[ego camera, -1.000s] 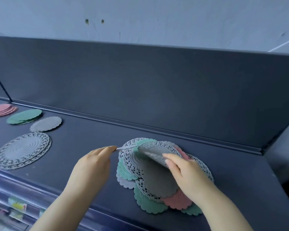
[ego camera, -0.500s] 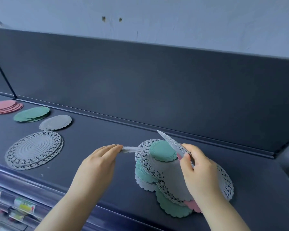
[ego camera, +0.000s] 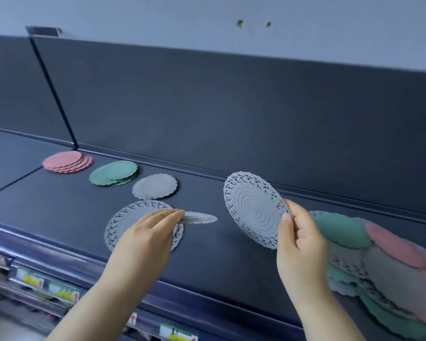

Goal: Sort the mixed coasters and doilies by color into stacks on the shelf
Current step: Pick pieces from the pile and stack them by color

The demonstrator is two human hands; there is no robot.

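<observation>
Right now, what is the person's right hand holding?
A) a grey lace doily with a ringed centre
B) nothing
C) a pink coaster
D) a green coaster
A: the right hand pinches the grey lace doily by its edge, holding it tilted up off the shelf.

On the dark blue shelf (ego camera: 59,217), the stack of grey lace paper doilies (ego camera: 130,217) lies near the front edge. Just behind it sits a plain grey scalloped paper coaster (ego camera: 155,186); farther back-left lies the green scalloped coaster stack (ego camera: 113,173), then the pink scalloped coaster stack (ego camera: 67,161). Over its right side the left hand (ego camera: 149,232) pinches a grey ridged doily (ego camera: 199,217). Right of it the right hand (ego camera: 300,239) holds a single grey lace doily (ego camera: 253,207); beyond lies the mixed-colour pile (ego camera: 379,262).
</observation>
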